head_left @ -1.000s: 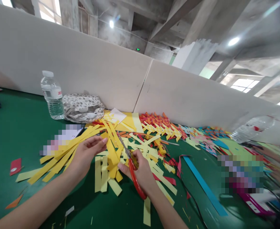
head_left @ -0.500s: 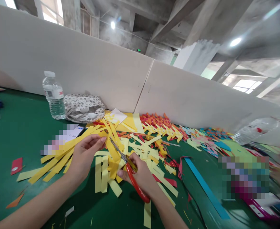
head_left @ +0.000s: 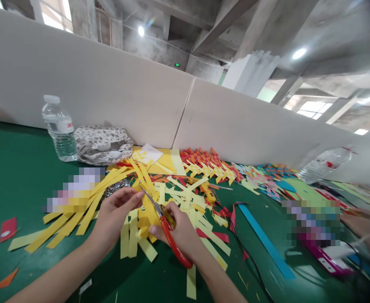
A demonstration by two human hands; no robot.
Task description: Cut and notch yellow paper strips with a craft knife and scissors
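Observation:
My left hand (head_left: 117, 214) is closed, thumb against fingertips, pinching what looks like a small yellow paper strip mostly hidden by the fingers. In my right hand (head_left: 183, 231) are scissors with red handles (head_left: 175, 248). Their blades point up and left, tips close to my left thumb, and look nearly closed. Beneath the blades lie folded yellow strips (head_left: 147, 216). Long yellow paper strips (head_left: 67, 227) fan out left of my left hand. Pale yellow strips (head_left: 133, 235) lie under and between both hands on the green tabletop (head_left: 134, 282).
A water bottle (head_left: 60, 130) and a patterned cloth bag (head_left: 104, 145) stand by the white partition (head_left: 124, 88). Woven red, orange and yellow paper pieces (head_left: 210, 164) lie behind. To the right are a blue strip (head_left: 267, 240), a black cable (head_left: 251, 263) and another person's hand (head_left: 361, 227).
The view has swung slightly to the right, so the scene shifts left. My left fingertips sit a little lower beside the scissor blades. The other person's hand at the right shows more clearly.

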